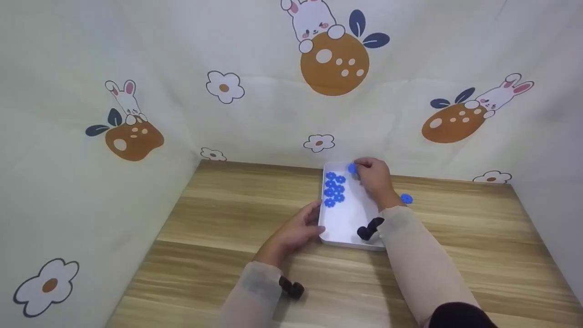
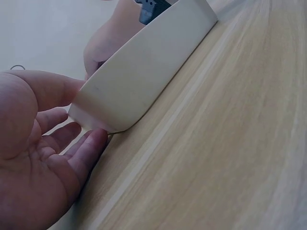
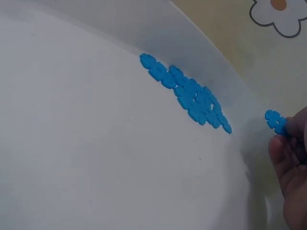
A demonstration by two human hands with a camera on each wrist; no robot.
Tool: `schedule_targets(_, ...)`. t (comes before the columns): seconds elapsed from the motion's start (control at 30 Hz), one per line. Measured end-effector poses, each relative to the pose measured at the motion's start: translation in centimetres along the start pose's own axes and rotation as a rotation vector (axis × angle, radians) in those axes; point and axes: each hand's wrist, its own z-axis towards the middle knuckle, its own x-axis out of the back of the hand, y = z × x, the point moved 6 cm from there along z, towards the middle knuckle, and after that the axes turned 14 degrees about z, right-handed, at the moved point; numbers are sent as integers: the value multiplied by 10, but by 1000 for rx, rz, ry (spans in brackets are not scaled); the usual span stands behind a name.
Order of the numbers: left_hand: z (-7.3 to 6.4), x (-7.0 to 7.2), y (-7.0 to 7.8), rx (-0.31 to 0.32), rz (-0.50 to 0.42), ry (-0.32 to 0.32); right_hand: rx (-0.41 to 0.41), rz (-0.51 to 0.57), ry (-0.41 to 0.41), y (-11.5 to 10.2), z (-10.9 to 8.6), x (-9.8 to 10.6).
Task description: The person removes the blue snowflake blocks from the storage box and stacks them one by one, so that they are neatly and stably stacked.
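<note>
I have the right hand pinching a blue flower-shaped disc at the far end of a white rectangular tray. A cluster of matching discs lies inside along the left wall; a single disc rests right of the tray on the wood-grain tabletop. I have the left hand, fingers loosely extended, touching the tray's outer left side.
</note>
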Motion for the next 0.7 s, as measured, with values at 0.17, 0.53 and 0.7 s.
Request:
schedule_targets(0.17,1,0,-1,21,-8,2,-25,74,26,-16,0,8)
schedule_targets(0.53,0,0,1,18,-17,-5,-111,274,2,-32,-32,39)
schedule_targets(0.7,0,1,0,3,4,-3,-104,284,26,-21,-51,63)
